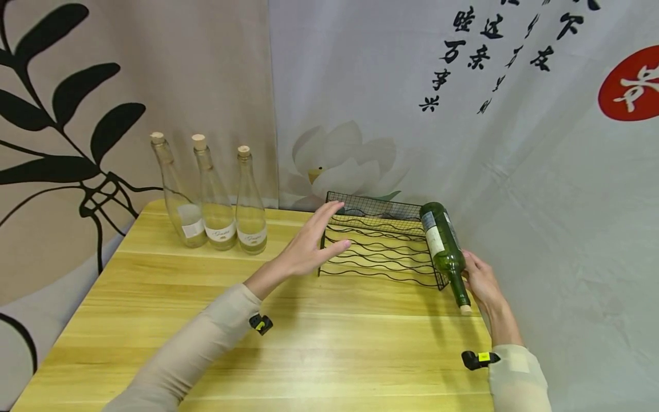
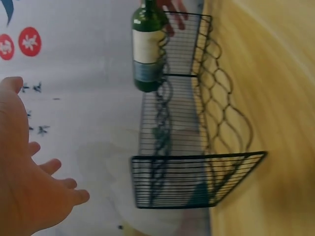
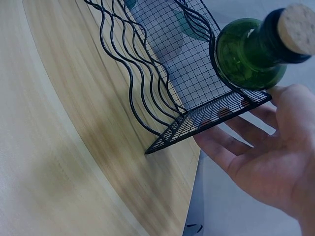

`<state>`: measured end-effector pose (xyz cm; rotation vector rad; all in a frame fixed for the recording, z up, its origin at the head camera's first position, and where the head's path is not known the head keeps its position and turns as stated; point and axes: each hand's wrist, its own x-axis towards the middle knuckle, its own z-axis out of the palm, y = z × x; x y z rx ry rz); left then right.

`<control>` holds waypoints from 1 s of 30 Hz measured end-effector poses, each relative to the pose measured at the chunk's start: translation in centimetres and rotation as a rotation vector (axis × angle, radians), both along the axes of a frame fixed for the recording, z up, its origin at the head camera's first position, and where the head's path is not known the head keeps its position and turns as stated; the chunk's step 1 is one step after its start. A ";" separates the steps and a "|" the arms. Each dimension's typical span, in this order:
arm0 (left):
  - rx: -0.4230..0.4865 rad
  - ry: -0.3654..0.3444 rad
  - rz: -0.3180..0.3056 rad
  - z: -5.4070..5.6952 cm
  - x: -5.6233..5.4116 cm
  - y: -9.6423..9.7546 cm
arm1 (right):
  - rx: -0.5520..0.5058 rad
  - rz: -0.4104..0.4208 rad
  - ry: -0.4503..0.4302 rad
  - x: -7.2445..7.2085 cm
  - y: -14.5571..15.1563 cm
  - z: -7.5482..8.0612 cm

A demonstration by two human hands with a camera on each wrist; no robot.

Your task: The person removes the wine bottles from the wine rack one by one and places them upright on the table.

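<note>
A black wire wine rack point(image 1: 381, 269) with wavy bars and mesh sides stands at the back of the table. On its upper level, at the right end, lies a green wine bottle point(image 1: 447, 246), its corked neck pointing toward me. My right hand point(image 3: 275, 147) is at the rack's right side, fingers extended along the outside of the mesh panel and thumb close to the bottle. Over the rack's left end my left hand point(image 1: 309, 243) hovers with its fingers straight, holding nothing. The left wrist view shows the same bottle point(image 2: 147, 51) beyond that hand.
Several objects share the wooden table point(image 1: 309, 355): three clear corked bottles, the left one point(image 1: 185, 212), the middle one point(image 1: 217, 206) and the right one point(image 1: 250, 212), stand upright at the back left. A printed cloth point(image 1: 350, 68) hangs behind the table and along its right side.
</note>
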<state>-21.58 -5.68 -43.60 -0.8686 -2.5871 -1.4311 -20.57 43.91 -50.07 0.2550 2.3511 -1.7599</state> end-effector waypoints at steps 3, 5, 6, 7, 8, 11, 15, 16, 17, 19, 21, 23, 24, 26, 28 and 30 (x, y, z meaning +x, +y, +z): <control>-0.004 -0.069 0.013 -1.3 -0.1 0.3 | -0.014 -0.006 0.002 0.0 -0.1 0.0; -0.006 -0.109 0.017 -2.1 -0.2 0.4 | -0.016 -0.006 0.005 0.0 -0.1 0.0; -0.003 -0.127 0.017 -2.4 -0.2 0.4 | -0.014 -0.005 0.007 0.1 -0.1 0.1; 0.000 -0.143 0.019 -2.7 -0.3 0.5 | -0.015 -0.005 0.010 0.1 -0.1 0.1; 0.000 -0.153 0.022 -3.0 -0.4 0.5 | -0.015 -0.005 0.013 0.1 -0.2 0.1; -0.004 -0.170 0.033 -4.0 -0.6 0.7 | -0.013 -0.002 0.018 0.2 -0.3 0.2; -0.009 -0.168 0.047 -4.9 -1.0 0.9 | -0.015 0.000 0.021 0.3 -0.3 0.4; -0.005 -0.169 0.051 -5.1 -1.1 0.9 | -0.016 0.001 0.022 0.3 -0.4 0.4; -0.002 -0.168 0.055 -5.2 -1.2 0.9 | -0.014 0.002 0.022 0.3 -0.4 0.4; 0.004 -0.167 0.063 -5.5 -1.3 0.9 | -0.013 0.003 0.024 0.3 -0.4 0.5; 0.006 -0.177 0.072 -5.6 -1.3 0.9 | -0.015 0.001 0.025 0.4 -0.4 0.5; 0.005 -0.193 0.077 -5.7 -1.4 0.9 | -0.020 0.001 0.025 0.4 -0.4 0.5; 0.009 -0.205 0.079 -5.8 -1.4 0.8 | -0.022 0.002 0.025 0.4 -0.4 0.5; 0.016 -0.232 0.086 -6.1 -1.4 0.8 | -0.022 0.001 0.024 0.4 -0.4 0.5; 0.031 -0.261 0.097 -6.4 -1.5 0.8 | -0.020 0.004 0.022 0.4 -0.4 0.5; 0.044 -0.288 0.109 -6.8 -1.5 0.7 | -0.018 0.000 0.021 0.4 -0.4 0.5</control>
